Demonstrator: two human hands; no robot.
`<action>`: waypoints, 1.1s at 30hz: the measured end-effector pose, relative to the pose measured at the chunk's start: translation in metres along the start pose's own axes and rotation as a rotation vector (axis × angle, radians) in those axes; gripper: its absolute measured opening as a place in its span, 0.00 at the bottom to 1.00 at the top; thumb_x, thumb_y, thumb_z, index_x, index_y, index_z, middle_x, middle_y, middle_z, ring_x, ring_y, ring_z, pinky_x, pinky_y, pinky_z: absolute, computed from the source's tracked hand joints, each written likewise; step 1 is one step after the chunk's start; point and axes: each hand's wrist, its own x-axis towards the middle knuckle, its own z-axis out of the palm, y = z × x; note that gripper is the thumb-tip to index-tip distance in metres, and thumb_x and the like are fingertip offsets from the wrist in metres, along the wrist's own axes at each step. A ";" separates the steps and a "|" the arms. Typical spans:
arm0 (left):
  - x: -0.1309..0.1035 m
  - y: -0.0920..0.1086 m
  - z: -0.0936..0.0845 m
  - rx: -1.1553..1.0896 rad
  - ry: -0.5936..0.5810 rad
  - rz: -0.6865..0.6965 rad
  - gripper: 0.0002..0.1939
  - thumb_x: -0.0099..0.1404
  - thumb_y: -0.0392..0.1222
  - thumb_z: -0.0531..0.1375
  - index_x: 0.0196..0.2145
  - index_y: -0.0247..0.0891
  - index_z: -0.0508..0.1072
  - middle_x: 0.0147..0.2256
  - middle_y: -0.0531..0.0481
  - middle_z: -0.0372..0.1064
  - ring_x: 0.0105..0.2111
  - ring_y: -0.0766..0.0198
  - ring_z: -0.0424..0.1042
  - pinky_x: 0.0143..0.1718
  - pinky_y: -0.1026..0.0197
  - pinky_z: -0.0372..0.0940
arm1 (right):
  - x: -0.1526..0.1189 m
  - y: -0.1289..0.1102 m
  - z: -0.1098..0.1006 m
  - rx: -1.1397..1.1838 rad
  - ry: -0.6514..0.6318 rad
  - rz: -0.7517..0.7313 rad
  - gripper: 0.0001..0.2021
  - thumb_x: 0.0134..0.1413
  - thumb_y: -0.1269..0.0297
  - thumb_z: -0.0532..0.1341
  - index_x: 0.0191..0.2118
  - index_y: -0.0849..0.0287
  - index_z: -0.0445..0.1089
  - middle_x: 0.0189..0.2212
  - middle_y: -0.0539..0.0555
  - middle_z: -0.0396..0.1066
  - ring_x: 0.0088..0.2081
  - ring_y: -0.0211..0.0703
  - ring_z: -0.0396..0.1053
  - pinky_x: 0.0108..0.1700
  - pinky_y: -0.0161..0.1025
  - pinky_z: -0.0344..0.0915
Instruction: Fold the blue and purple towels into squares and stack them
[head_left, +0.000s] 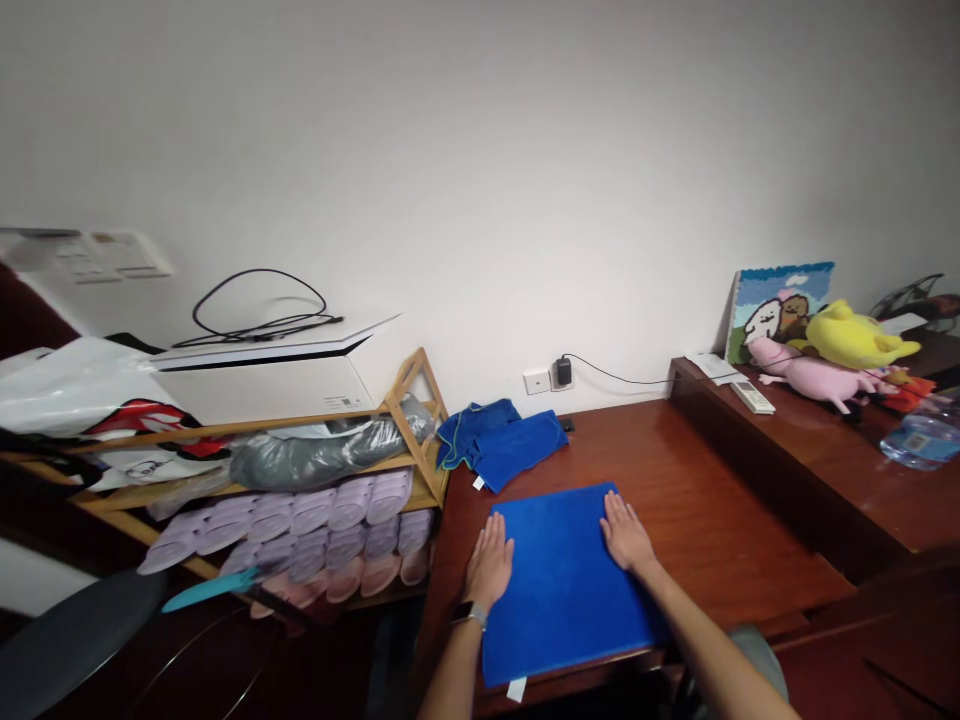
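A blue towel (pixel 564 590) lies spread flat on the reddish-brown wooden desk (pixel 720 500), with a white tag at its near left corner. My left hand (pixel 490 562) rests flat at the towel's left edge, fingers stretched out and pointing away from me. At the right edge, near the far corner, my right hand (pixel 627 532) lies flat too, its fingers extended. Neither hand grips anything. Behind the towel is a crumpled pile of blue cloths (pixel 510 445), one with a yellow-green border, apart from both hands.
A wooden shoe rack (pixel 420 440) holding several lilac and pink slippers stands to the left, with a white box (pixel 277 385) on top. On the raised right-hand surface are plush toys (pixel 817 375), a remote (pixel 752 397) and a water bottle (pixel 919 440). A black plug (pixel 564 371) sits in the wall socket.
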 end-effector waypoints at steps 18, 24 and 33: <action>0.039 0.064 -0.003 0.079 0.074 0.320 0.31 0.79 0.46 0.42 0.75 0.34 0.51 0.74 0.39 0.51 0.74 0.54 0.49 0.73 0.44 0.51 | 0.033 -0.061 -0.019 0.066 0.107 -0.296 0.32 0.74 0.58 0.38 0.75 0.70 0.49 0.75 0.63 0.46 0.76 0.48 0.43 0.76 0.49 0.43; 0.043 0.077 0.028 0.015 -0.069 0.255 0.31 0.78 0.45 0.41 0.74 0.35 0.56 0.72 0.39 0.56 0.73 0.55 0.52 0.74 0.45 0.50 | 0.032 -0.078 0.010 0.055 -0.009 -0.292 0.32 0.74 0.58 0.38 0.76 0.70 0.47 0.76 0.62 0.43 0.77 0.48 0.40 0.76 0.49 0.39; 0.043 0.049 0.013 -0.041 -0.074 0.182 0.31 0.77 0.48 0.42 0.73 0.38 0.59 0.72 0.42 0.54 0.73 0.53 0.52 0.74 0.43 0.46 | 0.034 -0.055 0.006 0.049 -0.017 -0.260 0.33 0.74 0.55 0.38 0.76 0.68 0.47 0.76 0.61 0.43 0.77 0.48 0.41 0.76 0.49 0.40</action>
